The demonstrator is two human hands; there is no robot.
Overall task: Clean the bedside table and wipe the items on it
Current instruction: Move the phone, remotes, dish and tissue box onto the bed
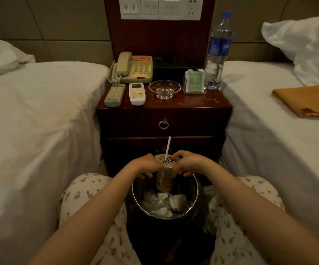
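Together, both hands (166, 165) grip a plastic cup (164, 178) with straw (167, 147) above the bin (135, 190).

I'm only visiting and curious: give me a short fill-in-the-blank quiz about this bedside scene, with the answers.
The left hand and right hand hold a clear plastic cup with a white straw above the round, rubbish-filled ____.
The folded orange cloth lies on the ____ bed.
On the dark wooden bedside table, ____ remote controls lie in front of the beige telephone.
Missing words: waste bin; right; two.
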